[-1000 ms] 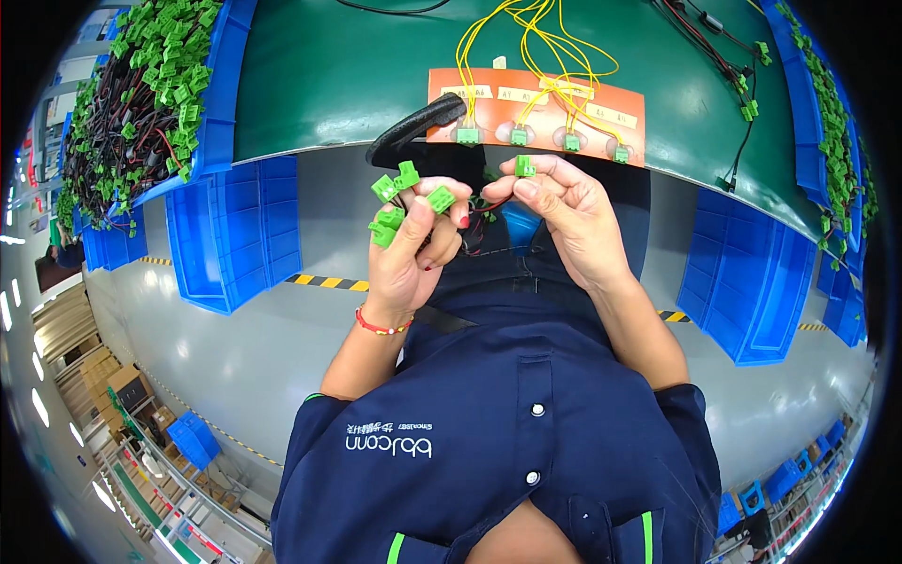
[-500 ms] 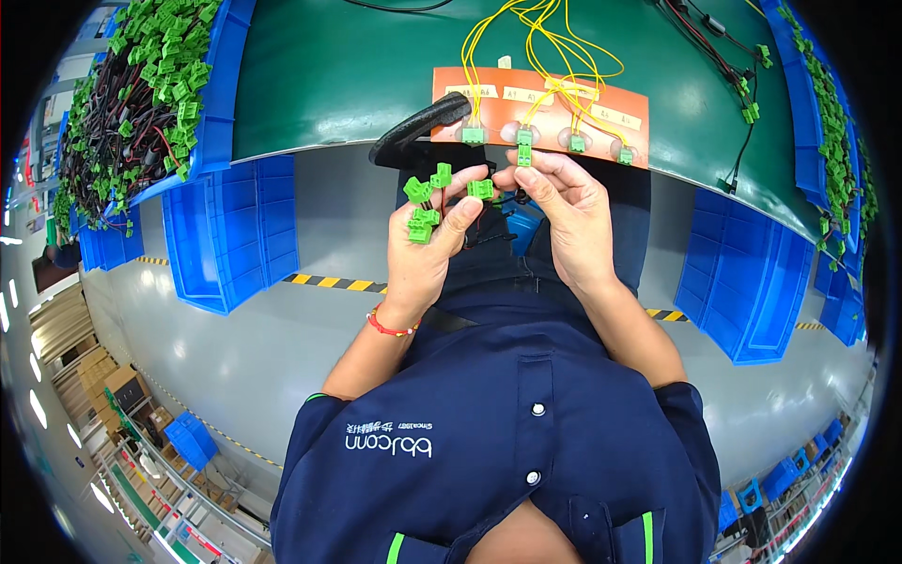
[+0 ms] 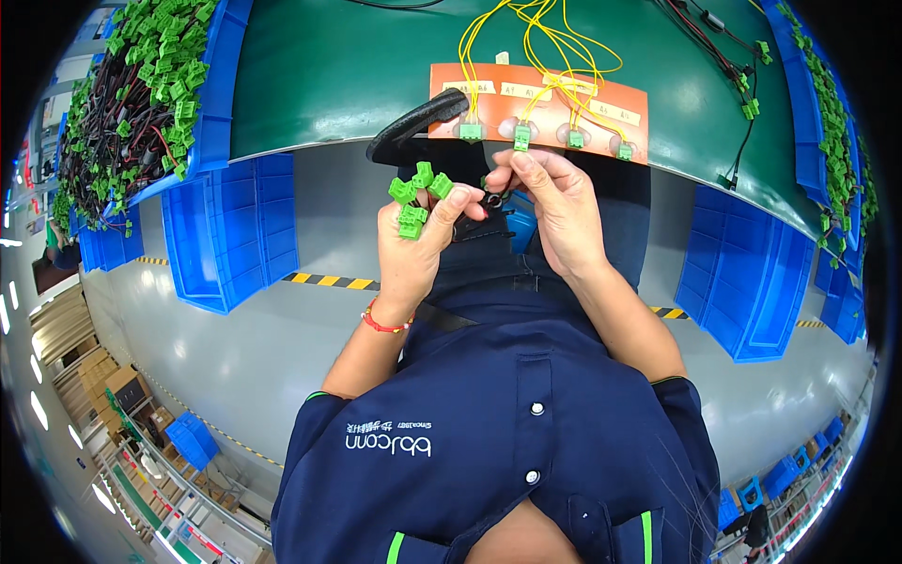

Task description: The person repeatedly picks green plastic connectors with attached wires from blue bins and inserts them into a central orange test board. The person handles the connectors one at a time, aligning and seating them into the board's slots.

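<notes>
My left hand [image 3: 413, 240] is closed around a bunch of green plug connectors [image 3: 411, 222] on dark wires, which fan out above the thumb and fingers. My right hand [image 3: 562, 207] pinches a green plug connector [image 3: 520, 144] between thumb and forefinger. That plug lines up end to end with a socket at the front edge of an orange board [image 3: 631, 97]; whether it is fully seated I cannot tell. Other green sockets on the board are the left one [image 3: 471, 132], a middle one [image 3: 576, 139] and the right one [image 3: 625, 150]. Yellow wires [image 3: 531, 47] run from them.
The board lies at the front edge of a green table [image 3: 338, 85]. A black curved pad [image 3: 413, 122] juts out beside it. Blue bins with wired green connectors [image 3: 155, 75] stand left and right. Blue crates [image 3: 230, 235] sit below. More cables [image 3: 719, 56] lie at the right.
My left hand has moved slightly left and down, and the connector near its fingertips has shifted back toward the bunch. The right hand has moved slightly, its plug now closer to the board.
</notes>
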`<state>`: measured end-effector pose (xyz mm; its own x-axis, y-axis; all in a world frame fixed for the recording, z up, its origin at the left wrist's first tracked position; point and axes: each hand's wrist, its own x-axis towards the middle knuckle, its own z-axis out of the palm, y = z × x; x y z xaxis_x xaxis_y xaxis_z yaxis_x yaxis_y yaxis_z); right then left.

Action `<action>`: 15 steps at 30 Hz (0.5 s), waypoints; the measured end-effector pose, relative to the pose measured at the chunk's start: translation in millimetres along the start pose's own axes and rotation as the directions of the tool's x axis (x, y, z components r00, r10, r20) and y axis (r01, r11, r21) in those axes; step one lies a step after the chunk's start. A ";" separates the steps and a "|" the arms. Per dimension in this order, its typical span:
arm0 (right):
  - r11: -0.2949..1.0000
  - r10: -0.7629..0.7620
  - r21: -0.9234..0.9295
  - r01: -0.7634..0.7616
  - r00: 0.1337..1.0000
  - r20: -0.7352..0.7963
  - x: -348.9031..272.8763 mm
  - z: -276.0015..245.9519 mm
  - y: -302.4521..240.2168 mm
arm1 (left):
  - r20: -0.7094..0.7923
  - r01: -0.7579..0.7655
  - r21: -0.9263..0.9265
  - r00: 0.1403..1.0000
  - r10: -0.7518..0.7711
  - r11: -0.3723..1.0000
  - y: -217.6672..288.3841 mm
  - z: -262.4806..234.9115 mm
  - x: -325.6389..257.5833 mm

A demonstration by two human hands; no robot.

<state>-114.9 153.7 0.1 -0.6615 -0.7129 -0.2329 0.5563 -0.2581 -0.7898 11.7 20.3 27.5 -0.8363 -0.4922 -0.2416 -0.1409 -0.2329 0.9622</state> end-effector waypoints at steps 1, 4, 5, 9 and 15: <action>0.998 0.041 -0.045 -0.039 0.999 0.026 1.1 -3.2 -1.1 | -0.023 -0.035 -0.007 0.999 0.035 0.999 0.1 3.9 -0.2; 0.979 0.081 -0.194 -0.058 0.990 0.115 3.3 -10.8 -3.8 | 0.076 -0.039 -0.199 0.996 0.056 0.979 3.4 7.7 1.1; 0.968 0.045 -0.252 -0.004 0.986 0.158 1.7 -9.1 -3.1 | 0.140 -0.012 -0.246 0.989 0.048 0.969 4.0 5.8 1.6; 0.873 -0.041 -0.458 0.169 0.960 0.275 -10.4 -6.1 2.6 | 0.186 0.018 -0.418 0.980 0.066 0.908 6.9 5.9 3.7; 0.961 0.244 -0.201 -0.191 0.925 0.291 -11.1 -19.7 4.9 | 0.170 0.037 -0.297 0.985 0.015 0.954 -0.5 7.0 5.4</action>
<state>-114.7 173.2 -12.3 -0.3296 -0.9122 -0.2435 0.5599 0.0188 -0.8284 3.5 23.6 26.6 -0.9162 -0.3460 -0.2022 -0.0078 -0.4891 0.8722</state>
